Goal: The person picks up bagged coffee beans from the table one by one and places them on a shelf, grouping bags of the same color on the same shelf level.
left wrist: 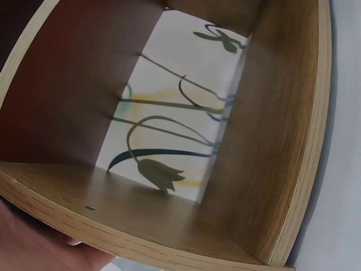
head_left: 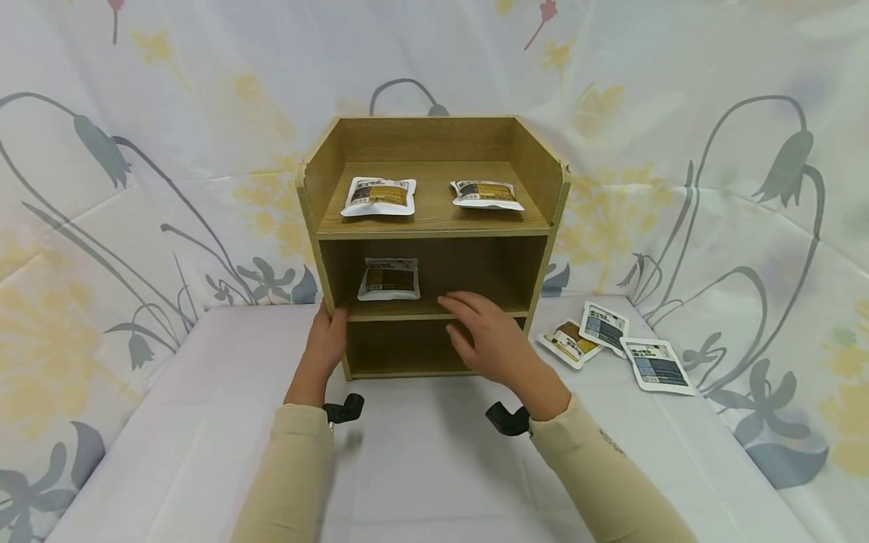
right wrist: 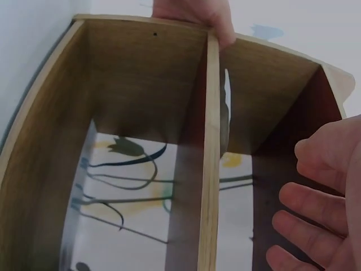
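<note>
Hands are working at the front of a small wooden shelf unit point(head_left: 434, 241), which is standing upright on the white tabletop point(head_left: 407, 467) against a backdrop of flowered cloth point(head_left: 713, 151). The left hand point(head_left: 328, 343) is gripping the unit's left front edge at the level of the middle shelf, fingers curling round the side panel; the right wrist view is showing those fingertips point(right wrist: 223, 28) hooking over the panel's edge. The right hand point(head_left: 485, 335) is hovering just in front of the middle shelf's front edge, fingers straight and slightly spread, holding nothing; whether the fingertips are touching the wood cannot be told. The two hands are sitting apart, one at the left side, the other nearer the centre.

A packet point(head_left: 389, 279) is leaning against the back on the left part of the middle shelf, just to the left of the right hand's fingertips. Two more packets are lying on the top shelf, one on the left point(head_left: 378, 197) and one on the right point(head_left: 486, 194), well apart from each other. The bottom compartment is showing open at the back in both wrist views, with the flowered cloth visible through it.

Three loose packets point(head_left: 614, 343) are lying on the tabletop to the right of the unit, close together and partly overlapping.
</note>
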The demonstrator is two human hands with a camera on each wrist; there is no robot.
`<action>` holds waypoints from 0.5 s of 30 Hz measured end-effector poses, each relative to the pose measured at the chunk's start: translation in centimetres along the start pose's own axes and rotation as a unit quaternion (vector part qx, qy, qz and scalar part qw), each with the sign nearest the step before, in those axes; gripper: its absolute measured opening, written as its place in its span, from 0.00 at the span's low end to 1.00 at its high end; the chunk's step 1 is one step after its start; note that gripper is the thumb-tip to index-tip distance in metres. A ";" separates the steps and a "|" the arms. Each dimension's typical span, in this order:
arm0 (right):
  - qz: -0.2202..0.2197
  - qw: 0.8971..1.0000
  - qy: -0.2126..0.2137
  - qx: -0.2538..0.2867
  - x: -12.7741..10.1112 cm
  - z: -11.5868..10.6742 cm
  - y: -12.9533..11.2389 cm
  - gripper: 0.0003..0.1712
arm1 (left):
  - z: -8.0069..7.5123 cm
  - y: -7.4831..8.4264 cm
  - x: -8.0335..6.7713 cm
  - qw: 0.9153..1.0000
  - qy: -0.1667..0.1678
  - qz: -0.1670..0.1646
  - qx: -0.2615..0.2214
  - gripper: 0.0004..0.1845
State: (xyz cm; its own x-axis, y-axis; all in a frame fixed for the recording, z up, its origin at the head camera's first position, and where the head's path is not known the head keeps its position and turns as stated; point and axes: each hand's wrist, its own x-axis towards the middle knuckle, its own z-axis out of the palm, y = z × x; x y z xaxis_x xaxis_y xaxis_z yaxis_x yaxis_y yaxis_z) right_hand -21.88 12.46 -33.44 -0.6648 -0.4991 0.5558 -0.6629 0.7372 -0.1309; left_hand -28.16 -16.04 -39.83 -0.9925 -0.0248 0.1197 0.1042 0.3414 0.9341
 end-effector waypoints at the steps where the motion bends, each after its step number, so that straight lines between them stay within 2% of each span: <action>1: 0.000 1.000 0.003 -0.001 -0.2 0.0 0.1 0.25 | 0.0 0.0 0.0 1.000 -0.001 -0.001 0.000 0.32; 6: -0.001 1.000 0.021 0.002 -1.2 0.0 0.9 0.24 | -0.2 -0.1 0.0 1.000 -0.011 -0.003 0.007 0.33; 15: 0.013 0.999 0.039 -0.006 -3.0 -0.5 2.5 0.23 | -1.0 0.1 0.1 0.998 -0.035 0.017 0.040 0.33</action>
State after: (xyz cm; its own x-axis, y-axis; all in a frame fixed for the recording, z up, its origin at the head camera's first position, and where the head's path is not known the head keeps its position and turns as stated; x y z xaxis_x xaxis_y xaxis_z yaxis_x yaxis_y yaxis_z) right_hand -21.40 16.03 -35.07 -0.6529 -0.4431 0.6143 -0.6411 0.7552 -0.1367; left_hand -28.14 -16.96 -39.34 -0.9909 0.0528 0.1238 0.1346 0.4142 0.9002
